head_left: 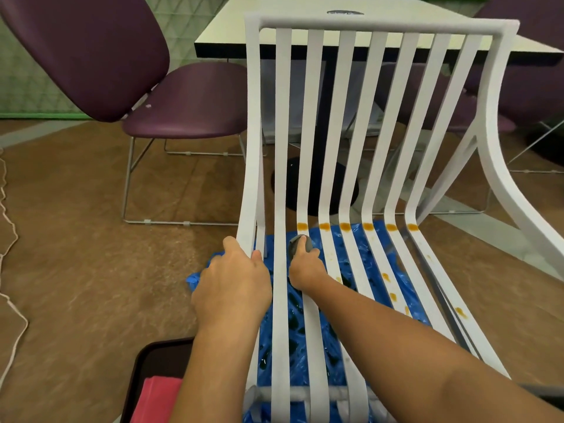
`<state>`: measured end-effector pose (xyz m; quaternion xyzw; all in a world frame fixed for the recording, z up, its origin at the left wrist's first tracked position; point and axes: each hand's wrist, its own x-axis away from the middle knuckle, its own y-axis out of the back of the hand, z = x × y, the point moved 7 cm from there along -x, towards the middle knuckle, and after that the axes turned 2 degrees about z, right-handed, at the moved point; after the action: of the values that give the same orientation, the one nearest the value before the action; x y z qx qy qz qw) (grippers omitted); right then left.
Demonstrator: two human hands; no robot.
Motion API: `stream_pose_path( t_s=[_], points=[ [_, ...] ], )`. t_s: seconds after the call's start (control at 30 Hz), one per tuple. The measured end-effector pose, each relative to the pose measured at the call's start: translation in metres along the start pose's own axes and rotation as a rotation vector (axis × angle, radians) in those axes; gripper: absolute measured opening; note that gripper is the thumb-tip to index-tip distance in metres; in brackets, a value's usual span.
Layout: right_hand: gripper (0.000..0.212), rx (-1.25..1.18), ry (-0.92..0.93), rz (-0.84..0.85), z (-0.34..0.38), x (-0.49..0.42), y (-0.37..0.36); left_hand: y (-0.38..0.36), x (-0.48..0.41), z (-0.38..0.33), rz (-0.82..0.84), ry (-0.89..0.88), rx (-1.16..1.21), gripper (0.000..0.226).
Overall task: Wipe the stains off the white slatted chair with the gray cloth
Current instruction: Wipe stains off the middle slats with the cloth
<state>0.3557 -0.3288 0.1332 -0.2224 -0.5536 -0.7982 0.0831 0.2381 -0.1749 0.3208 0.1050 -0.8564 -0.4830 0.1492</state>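
Note:
The white slatted chair [378, 29] stands in front of me, its seat slats running toward me. A row of orange stains [345, 226] crosses the slats at the bend between seat and back, and smaller orange spots [393, 296] dot the right slats. My left hand [232, 282] grips the chair's left side rail. My right hand [305, 267] presses the bunched gray cloth [297, 242] onto a left slat, just below the leftmost stain.
A blue plastic sheet [369, 267] lies on the brown floor under the chair. A purple chair [100, 59] stands at the left, a table [305, 32] behind. A dark tray [155, 358] holding a pink cloth [158, 398] sits at the bottom left.

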Motion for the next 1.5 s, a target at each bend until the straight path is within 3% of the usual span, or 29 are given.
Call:
stream_pose_path(
  t_s=[0.13,0.27,0.7,1.03,1.23,1.5],
  points=[
    [0.090,0.056,0.008,-0.063,-0.006,0.007,-0.011,0.004,-0.005,0.004,-0.004,0.024,0.054,0.025],
    [0.090,0.064,0.010,-0.076,-0.004,0.003,-0.008,-0.001,-0.002,-0.007,0.029,-0.095,0.066,0.066],
    [0.092,0.000,-0.006,-0.001,0.015,-0.045,0.022,-0.002,-0.003,-0.009,0.052,-0.054,0.093,0.067],
    [0.084,0.001,-0.009,-0.013,0.005,-0.022,0.007,-0.003,-0.006,-0.009,0.048,-0.056,0.108,0.071],
    [0.090,-0.015,-0.013,-0.027,-0.006,0.000,-0.008,-0.004,-0.007,-0.007,0.040,-0.063,0.096,0.072],
    [0.091,0.001,-0.014,0.020,0.009,-0.031,0.008,-0.004,-0.007,-0.007,0.042,-0.055,0.101,0.072]
  ],
)
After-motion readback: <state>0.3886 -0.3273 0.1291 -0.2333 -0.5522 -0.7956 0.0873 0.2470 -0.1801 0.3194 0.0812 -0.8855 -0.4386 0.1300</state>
